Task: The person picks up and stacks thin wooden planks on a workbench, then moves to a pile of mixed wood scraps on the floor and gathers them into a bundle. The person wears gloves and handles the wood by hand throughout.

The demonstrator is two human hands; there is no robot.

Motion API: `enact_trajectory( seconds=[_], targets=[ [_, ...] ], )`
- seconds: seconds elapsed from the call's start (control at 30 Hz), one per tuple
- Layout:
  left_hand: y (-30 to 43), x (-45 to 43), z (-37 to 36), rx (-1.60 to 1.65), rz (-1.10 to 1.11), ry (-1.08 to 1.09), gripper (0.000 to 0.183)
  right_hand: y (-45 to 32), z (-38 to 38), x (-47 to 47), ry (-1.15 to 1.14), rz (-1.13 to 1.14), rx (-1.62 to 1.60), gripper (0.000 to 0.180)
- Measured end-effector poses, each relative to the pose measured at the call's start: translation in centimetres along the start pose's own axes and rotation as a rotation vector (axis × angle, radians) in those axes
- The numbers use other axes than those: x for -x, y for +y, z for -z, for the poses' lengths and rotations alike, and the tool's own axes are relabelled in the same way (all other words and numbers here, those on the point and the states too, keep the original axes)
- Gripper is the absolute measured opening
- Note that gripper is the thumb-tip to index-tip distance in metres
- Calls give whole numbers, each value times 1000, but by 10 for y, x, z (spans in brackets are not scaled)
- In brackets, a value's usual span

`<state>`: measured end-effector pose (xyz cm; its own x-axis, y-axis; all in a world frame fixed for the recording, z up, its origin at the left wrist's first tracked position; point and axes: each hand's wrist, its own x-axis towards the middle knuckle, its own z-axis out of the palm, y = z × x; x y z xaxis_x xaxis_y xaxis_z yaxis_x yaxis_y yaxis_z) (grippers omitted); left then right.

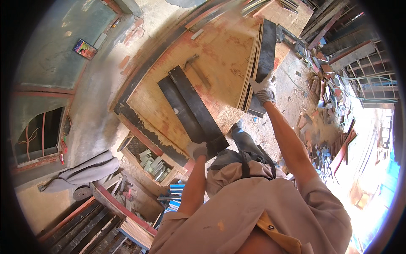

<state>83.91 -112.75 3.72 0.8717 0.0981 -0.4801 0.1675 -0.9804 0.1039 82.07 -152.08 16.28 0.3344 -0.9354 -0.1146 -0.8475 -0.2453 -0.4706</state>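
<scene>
My left hand [197, 150], in a pale work glove, holds the near left corner of a pair of long black boards [196, 108]. They lie slanted on the worn wooden tabletop [152, 92], one partly overlapping the other. My right hand [265, 87], also gloved, spans a black-faced board [266, 47] with the thumb at its left edge and the fingers at its right. That board lies along a stack of thin boards [250, 73] whose pale edges show. Between the two groups a claw hammer [198, 71] rests on the tabletop.
A wooden box of offcuts [153, 165] sits beside the table's near left corner. Scrap pieces [330, 92] litter the floor at right, with a thin hose [293, 76] among them. A power tool [290, 39] lies past the stack. A grey cloth [85, 171] hangs at left.
</scene>
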Motion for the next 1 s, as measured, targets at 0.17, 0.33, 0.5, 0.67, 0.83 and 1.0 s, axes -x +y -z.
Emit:
enact_trajectory(
  seconds=[0.17, 0.33, 0.5, 0.67, 0.83, 1.0],
  targets=[
    [-3, 5, 4, 292, -69, 30, 53, 3, 4, 8, 181, 85, 50, 116],
    [10, 32, 48, 721, -94, 123, 35, -24, 40, 61, 132, 555, -189, 69],
    [8, 19, 83, 846, -17, -195, 25, -46, 5, 171, -589, 505, -255, 87],
    [32, 24, 147, 1024, -346, -337, 21, -67, -4, 230, -989, 515, -252, 119],
    [65, 29, 173, 1518, -290, -534, 32, -75, 21, 214, -840, 297, -766, 99],
    [47, -18, 69, 624, -275, 69, 79, -52, 65, 218, -417, 473, -329, 84]
  ],
)
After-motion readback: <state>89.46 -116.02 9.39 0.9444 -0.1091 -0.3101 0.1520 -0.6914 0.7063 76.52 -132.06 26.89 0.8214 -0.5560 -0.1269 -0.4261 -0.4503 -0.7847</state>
